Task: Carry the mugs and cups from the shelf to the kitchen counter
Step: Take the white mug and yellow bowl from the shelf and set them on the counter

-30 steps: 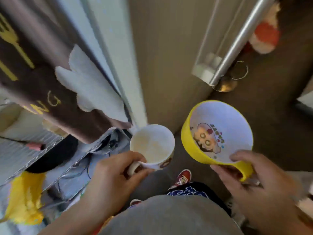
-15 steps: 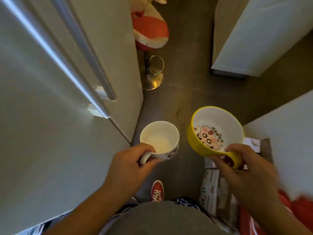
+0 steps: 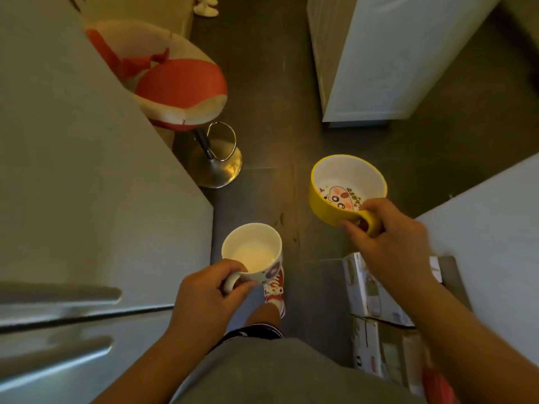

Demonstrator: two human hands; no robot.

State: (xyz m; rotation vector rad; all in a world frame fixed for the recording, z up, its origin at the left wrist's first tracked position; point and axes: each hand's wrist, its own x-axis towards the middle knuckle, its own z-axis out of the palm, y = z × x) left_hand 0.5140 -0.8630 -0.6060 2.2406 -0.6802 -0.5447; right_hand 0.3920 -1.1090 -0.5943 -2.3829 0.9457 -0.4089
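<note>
My left hand [image 3: 204, 295] grips the handle of a white mug [image 3: 252, 250] with a printed pattern on its side; the mug is upright and looks empty. A wide yellow mug [image 3: 347, 188], white inside with a cartoon face on the bottom, hangs by its handle from my right hand [image 3: 388, 243], held higher and further right. Both mugs are carried in the air above the dark floor, a little apart from each other. No shelf is in view.
A grey refrigerator [image 3: 87, 185] with long bar handles fills the left. A red and white bar stool [image 3: 180, 91] on a chrome base stands ahead on the left. White cabinets [image 3: 393, 53] rise ahead on the right. Cardboard boxes [image 3: 370, 290] lie by my right leg.
The view has swung away from the shelf and past the refrigerator door into the passage. Both mugs stay gripped; the stool and the white cabinets have come closer.
</note>
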